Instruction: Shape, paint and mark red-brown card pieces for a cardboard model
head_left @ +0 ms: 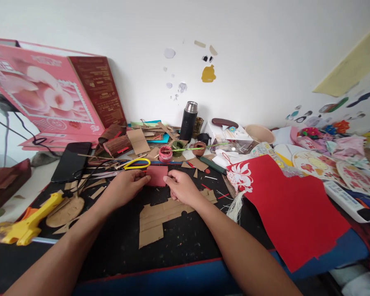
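A small reddish rectangular card (157,176) is stretched between my two hands above the black mat. My left hand (131,181) pinches its left edge, thumb on the near face. On the other side, my right hand (179,185) grips the right edge between thumb and curled fingers. Below the right hand lies a cut piece of brown cardboard (154,218). Yellow-handled scissors (137,163) rest just beyond the left hand. An open jar of red paint (165,154) stands behind the card, with a green jar (179,147) and a brown jar (199,149) beside it.
A yellow glue gun (33,222) and a black phone (72,160) lie at left, below a pink box (49,90). A black thermos (188,122) stands at the back. Red paper (296,213) covers the right side, near a white power strip (347,202).
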A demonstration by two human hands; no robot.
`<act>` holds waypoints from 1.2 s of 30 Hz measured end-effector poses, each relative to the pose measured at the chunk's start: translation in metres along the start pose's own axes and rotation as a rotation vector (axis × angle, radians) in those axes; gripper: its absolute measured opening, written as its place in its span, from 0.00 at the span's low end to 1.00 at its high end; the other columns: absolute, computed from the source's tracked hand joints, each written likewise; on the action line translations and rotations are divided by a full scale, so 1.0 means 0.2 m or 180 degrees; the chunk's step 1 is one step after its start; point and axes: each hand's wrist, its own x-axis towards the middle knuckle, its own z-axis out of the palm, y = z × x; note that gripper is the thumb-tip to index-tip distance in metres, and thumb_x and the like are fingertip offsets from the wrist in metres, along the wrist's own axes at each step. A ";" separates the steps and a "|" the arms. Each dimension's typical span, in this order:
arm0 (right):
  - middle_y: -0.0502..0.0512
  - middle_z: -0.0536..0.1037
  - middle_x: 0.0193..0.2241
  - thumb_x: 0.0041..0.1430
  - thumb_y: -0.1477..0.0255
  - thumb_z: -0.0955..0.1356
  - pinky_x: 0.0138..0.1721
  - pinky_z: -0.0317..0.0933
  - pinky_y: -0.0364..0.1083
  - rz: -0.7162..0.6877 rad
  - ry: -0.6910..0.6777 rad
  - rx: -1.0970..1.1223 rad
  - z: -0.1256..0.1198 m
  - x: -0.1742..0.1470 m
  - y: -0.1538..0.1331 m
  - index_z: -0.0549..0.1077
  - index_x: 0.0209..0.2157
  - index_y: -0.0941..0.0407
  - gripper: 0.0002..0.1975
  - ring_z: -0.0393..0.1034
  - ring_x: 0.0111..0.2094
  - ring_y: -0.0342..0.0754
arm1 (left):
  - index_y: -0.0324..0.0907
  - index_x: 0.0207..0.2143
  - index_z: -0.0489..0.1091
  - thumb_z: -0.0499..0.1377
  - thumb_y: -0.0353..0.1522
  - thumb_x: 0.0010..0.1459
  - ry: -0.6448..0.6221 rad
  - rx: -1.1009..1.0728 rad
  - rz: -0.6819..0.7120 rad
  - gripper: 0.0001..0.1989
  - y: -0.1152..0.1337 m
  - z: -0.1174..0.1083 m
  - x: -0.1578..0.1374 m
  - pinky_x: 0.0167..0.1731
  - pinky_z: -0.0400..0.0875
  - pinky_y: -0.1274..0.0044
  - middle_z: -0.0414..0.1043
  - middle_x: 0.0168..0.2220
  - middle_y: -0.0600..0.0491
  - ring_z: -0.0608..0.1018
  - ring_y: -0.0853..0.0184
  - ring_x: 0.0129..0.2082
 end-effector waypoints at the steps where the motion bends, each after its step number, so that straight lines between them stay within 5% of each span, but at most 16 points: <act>1: 0.38 0.65 0.14 0.76 0.72 0.67 0.18 0.55 0.39 -0.0015 0.0015 -0.0043 0.00 0.00 0.00 0.66 0.32 0.52 0.14 0.63 0.13 0.40 | 0.46 0.26 0.74 0.53 0.55 0.58 0.0065 0.0051 0.0040 0.25 0.00 0.01 0.00 0.30 0.65 0.70 0.78 0.25 0.51 0.77 0.58 0.27; 12: 0.40 0.66 0.16 0.77 0.72 0.66 0.21 0.54 0.41 0.0012 0.0180 -0.0627 0.02 -0.01 -0.02 0.66 0.32 0.52 0.14 0.64 0.14 0.41 | 0.46 0.30 0.76 0.50 0.48 0.60 0.0391 0.0607 0.0098 0.21 0.00 0.06 0.00 0.35 0.67 0.67 0.85 0.35 0.43 0.82 0.51 0.36; 24: 0.40 0.68 0.16 0.77 0.74 0.66 0.22 0.60 0.40 -0.0022 -0.0061 -0.0261 -0.01 -0.04 -0.05 0.69 0.36 0.52 0.10 0.65 0.14 0.41 | 0.47 0.25 0.72 0.55 0.57 0.57 0.0111 -0.0262 -0.0116 0.25 0.04 0.02 -0.02 0.22 0.58 0.74 0.66 0.16 0.58 0.68 0.64 0.18; 29: 0.40 0.69 0.17 0.77 0.73 0.67 0.23 0.59 0.40 -0.0051 -0.0012 -0.0502 -0.03 -0.04 -0.07 0.69 0.35 0.53 0.11 0.66 0.15 0.41 | 0.45 0.27 0.74 0.57 0.62 0.57 0.0151 -0.0697 -0.0153 0.29 0.04 -0.03 -0.04 0.19 0.59 0.75 0.66 0.15 0.58 0.67 0.66 0.15; 33: 0.40 0.68 0.17 0.77 0.73 0.67 0.24 0.58 0.40 -0.0149 -0.0037 -0.0731 -0.04 -0.05 -0.07 0.68 0.34 0.53 0.12 0.67 0.16 0.41 | 0.43 0.43 0.81 0.61 0.60 0.58 0.1032 -0.0792 -0.0138 0.31 0.00 -0.10 -0.05 0.21 0.65 0.75 0.76 0.24 0.55 0.74 0.63 0.22; 36: 0.40 0.68 0.17 0.77 0.72 0.67 0.25 0.57 0.40 -0.0163 -0.0069 -0.0931 -0.05 -0.07 -0.09 0.68 0.34 0.53 0.12 0.69 0.17 0.41 | 0.45 0.52 0.80 0.64 0.58 0.56 0.1128 -0.0611 0.0215 0.32 -0.03 -0.11 -0.03 0.38 0.79 0.70 0.85 0.41 0.49 0.84 0.55 0.38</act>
